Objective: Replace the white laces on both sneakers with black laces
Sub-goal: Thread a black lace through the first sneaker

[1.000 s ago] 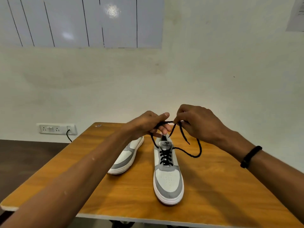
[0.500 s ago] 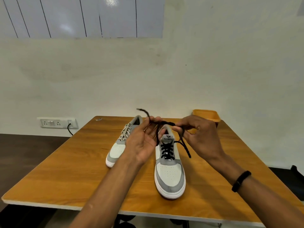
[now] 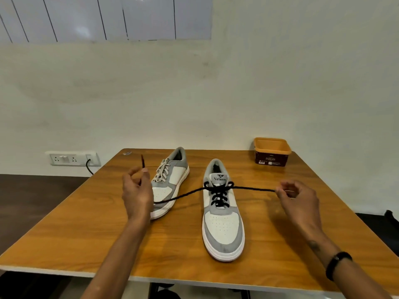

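Observation:
Two grey-and-white sneakers stand on the wooden table (image 3: 64,229). The right sneaker (image 3: 222,221) carries a black lace (image 3: 219,194) threaded up to its tongue. The left sneaker (image 3: 170,180) has white laces (image 3: 162,172). My left hand (image 3: 136,190) pinches one black lace end, whose tip sticks up above my fingers. My right hand (image 3: 295,197) pinches the other end. Both ends are stretched out sideways from a crossing at the top eyelets.
An orange tub (image 3: 271,151) with a dark label stands at the table's far right corner. A wall socket strip (image 3: 72,158) with a plugged black cable is beyond the table's left side. A dark object (image 3: 391,216) lies past the right edge.
My hands have moved apart from above the right sneaker's tongue, drawing the two black lace ends out to the left and right. The view has tilted, showing the tub.

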### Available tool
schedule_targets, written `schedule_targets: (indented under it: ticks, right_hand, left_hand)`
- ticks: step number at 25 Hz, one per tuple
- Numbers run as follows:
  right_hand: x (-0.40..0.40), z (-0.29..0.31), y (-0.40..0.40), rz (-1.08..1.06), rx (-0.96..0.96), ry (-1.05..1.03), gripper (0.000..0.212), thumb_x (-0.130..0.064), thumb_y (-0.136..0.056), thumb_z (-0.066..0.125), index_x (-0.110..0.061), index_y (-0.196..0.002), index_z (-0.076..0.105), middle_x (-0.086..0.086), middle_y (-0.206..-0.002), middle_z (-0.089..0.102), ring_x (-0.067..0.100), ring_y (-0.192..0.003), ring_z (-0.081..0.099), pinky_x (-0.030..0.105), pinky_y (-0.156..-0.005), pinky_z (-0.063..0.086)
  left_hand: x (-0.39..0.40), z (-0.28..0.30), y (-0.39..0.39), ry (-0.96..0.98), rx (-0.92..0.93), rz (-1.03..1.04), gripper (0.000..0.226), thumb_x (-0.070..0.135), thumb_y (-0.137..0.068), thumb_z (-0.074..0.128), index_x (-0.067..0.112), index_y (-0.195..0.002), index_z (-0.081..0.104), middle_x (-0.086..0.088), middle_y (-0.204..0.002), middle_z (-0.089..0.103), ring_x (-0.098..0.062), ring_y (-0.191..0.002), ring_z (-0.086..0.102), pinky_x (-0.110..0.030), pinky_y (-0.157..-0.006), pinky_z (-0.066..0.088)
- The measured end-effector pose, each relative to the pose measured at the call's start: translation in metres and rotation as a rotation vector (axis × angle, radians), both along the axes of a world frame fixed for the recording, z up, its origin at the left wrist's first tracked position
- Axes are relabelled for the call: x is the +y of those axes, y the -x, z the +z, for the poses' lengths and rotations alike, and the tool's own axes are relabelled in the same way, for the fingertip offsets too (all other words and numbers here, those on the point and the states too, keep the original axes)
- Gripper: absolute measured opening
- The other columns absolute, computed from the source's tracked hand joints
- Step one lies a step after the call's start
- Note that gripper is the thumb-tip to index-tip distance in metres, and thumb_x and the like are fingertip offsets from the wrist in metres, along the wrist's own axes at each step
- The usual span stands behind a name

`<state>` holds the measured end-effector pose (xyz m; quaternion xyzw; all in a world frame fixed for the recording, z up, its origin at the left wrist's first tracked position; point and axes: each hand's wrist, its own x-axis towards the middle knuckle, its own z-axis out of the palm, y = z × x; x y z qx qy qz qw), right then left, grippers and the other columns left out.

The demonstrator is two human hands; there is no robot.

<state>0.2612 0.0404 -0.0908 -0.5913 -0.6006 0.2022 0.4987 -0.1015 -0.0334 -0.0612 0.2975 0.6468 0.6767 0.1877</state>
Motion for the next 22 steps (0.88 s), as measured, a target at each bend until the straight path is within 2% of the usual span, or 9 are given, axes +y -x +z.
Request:
schedule_targets:
  ticks: [2,3,5,6,8,11,15,18,22]
  right_hand:
    - [-0.008,-0.011,0.017,-0.004,-0.175,-0.023,0.067,-0.029,-0.094,0.077,-0.026,-0.154,0.046,0.002,-0.155,0.048,0.024,-0.144,0.044,0.042,-0.11,0.042]
    - [-0.013,-0.017,0.03,0.053,-0.274,-0.108,0.071,-0.033,-0.095,0.076,-0.027,-0.157,0.042,0.0,-0.159,0.042,0.022,-0.147,0.037,0.043,-0.114,0.037]
    - [-0.02,-0.025,0.055,0.204,-0.397,-0.245,0.062,-0.039,-0.095,0.073,-0.025,-0.151,0.051,-0.003,-0.155,0.047,0.017,-0.145,0.038,0.041,-0.117,0.037]
    - [-0.02,-0.027,0.064,0.247,-0.403,-0.265,0.055,-0.039,-0.096,0.072,-0.023,-0.146,0.057,-0.003,-0.149,0.054,0.015,-0.141,0.041,0.04,-0.116,0.04]
    - [-0.015,-0.026,0.078,0.264,-0.325,-0.268,0.043,-0.034,-0.097,0.073,-0.018,-0.136,0.066,-0.001,-0.136,0.065,0.012,-0.131,0.05,0.037,-0.11,0.046]
    - [-0.011,-0.026,0.092,0.268,-0.217,-0.346,0.021,-0.019,-0.098,0.073,-0.016,-0.119,0.074,-0.003,-0.116,0.073,0.011,-0.11,0.063,0.039,-0.093,0.058]
    - [0.007,-0.03,0.1,0.24,-0.093,-0.348,0.01,-0.012,-0.102,0.065,-0.015,-0.109,0.071,-0.006,-0.104,0.069,0.008,-0.095,0.068,0.038,-0.079,0.062]
    - [0.017,-0.028,0.098,0.253,-0.052,-0.319,0.012,-0.015,-0.102,0.066,-0.016,-0.113,0.069,-0.008,-0.106,0.069,0.004,-0.098,0.068,0.033,-0.082,0.063]
    - [0.016,-0.031,0.097,0.273,-0.041,-0.314,0.022,-0.016,-0.098,0.072,-0.016,-0.12,0.073,-0.009,-0.11,0.07,0.002,-0.1,0.067,0.026,-0.083,0.061]
  left_hand:
    - [-0.003,-0.012,-0.014,0.108,0.445,0.074,0.069,0.045,-0.103,0.06,0.019,-0.16,0.03,-0.015,-0.154,0.042,-0.026,-0.133,0.046,-0.035,-0.104,0.04]
    - [-0.006,-0.02,-0.026,0.08,0.637,0.069,0.071,0.044,-0.103,0.062,0.02,-0.161,0.029,-0.012,-0.161,0.033,-0.027,-0.145,0.035,-0.036,-0.112,0.032]
    - [-0.007,-0.037,-0.052,-0.009,0.866,-0.089,0.055,0.042,-0.105,0.06,0.024,-0.155,0.044,-0.004,-0.159,0.039,-0.018,-0.148,0.034,-0.038,-0.118,0.034]
    - [-0.007,-0.046,-0.063,-0.045,0.889,-0.19,0.044,0.041,-0.106,0.058,0.026,-0.147,0.053,0.002,-0.15,0.049,-0.01,-0.141,0.041,-0.036,-0.116,0.042]
    - [-0.004,-0.057,-0.08,-0.136,0.84,-0.298,0.024,0.035,-0.108,0.057,0.025,-0.129,0.065,0.01,-0.124,0.064,0.0,-0.118,0.056,-0.03,-0.097,0.053]
    - [0.007,-0.06,-0.093,-0.23,0.745,-0.288,0.015,0.027,-0.109,0.057,0.02,-0.114,0.069,0.012,-0.101,0.069,-0.003,-0.093,0.065,-0.03,-0.076,0.054]
    - [0.035,-0.063,-0.099,-0.207,0.75,-0.242,0.019,0.028,-0.112,0.05,0.02,-0.106,0.066,0.011,-0.089,0.065,-0.007,-0.078,0.062,-0.033,-0.064,0.05]
    - [0.048,-0.061,-0.101,-0.226,0.681,-0.15,0.017,0.026,-0.111,0.051,0.023,-0.102,0.065,0.015,-0.081,0.065,-0.005,-0.07,0.062,-0.031,-0.056,0.048]
    - [0.059,-0.059,-0.092,-0.251,0.679,-0.148,0.018,0.03,-0.112,0.05,0.024,-0.108,0.066,0.014,-0.085,0.07,-0.005,-0.075,0.068,-0.036,-0.058,0.055]
